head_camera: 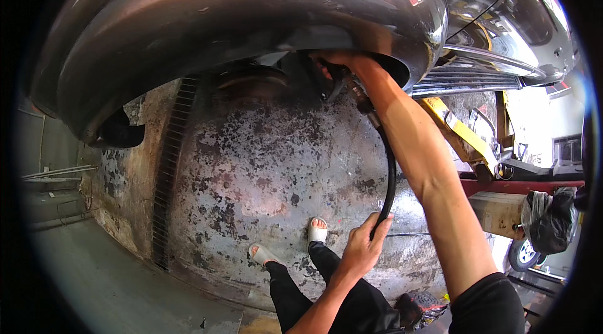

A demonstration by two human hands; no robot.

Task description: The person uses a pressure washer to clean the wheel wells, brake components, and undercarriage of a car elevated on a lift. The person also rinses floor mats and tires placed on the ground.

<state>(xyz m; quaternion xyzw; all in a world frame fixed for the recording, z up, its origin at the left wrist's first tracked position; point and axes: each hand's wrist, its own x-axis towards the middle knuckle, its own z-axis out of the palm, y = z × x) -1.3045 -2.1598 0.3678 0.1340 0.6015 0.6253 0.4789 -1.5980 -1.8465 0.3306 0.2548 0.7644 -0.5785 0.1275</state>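
My right hand [337,57] reaches up under the fender [264,18] of a raised dark car. It grips an air tool [337,84], whose upper part is hidden in the dark wheel arch. A metal hose coupling [362,98] hangs from the tool and joins a black air hose [391,169]. Lower down, my left hand [365,247] holds that hose between thumb and fingers. To the left of the tool, a rounded brown part [254,80], perhaps a brake disc or drum, shows blurred beneath the fender.
A metal floor grate [172,169] crosses the stained concrete floor [245,169] at left. On the right are a yellow lift arm [459,133], a running board [471,80], a cardboard box [497,214], a black plastic bag [551,223] and a wheel [523,254].
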